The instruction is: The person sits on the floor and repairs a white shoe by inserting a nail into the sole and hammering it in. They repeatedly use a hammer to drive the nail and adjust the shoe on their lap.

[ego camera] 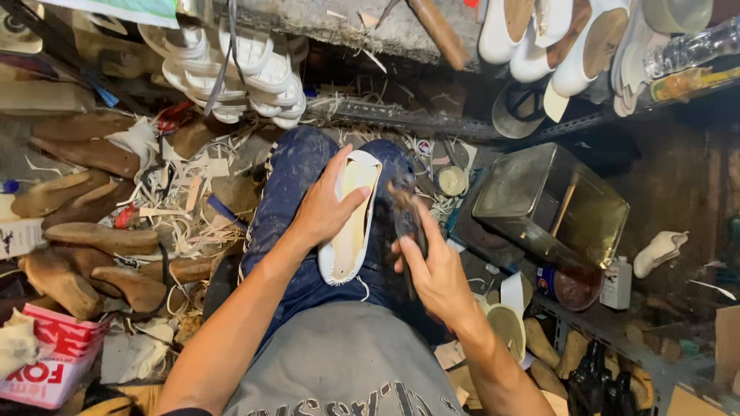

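A white shoe upper on a last (351,223) lies sole-up across my lap, its tan insole facing me. My left hand (324,206) grips its left side, thumb laid over the insole. My right hand (432,266) is closed around a dark hand tool, likely pincers (405,214), whose head sits just right of the shoe's toe end. My legs are in dark blue trousers (289,200) under the shoe.
Wooden shoe lasts (85,231) and scrap strips litter the floor at left. Stacked white soles (239,73) sit above. A metal tin box (551,204), a glue tin (574,286) and a white bottle (617,283) stand at right. White shoes (551,38) line a shelf.
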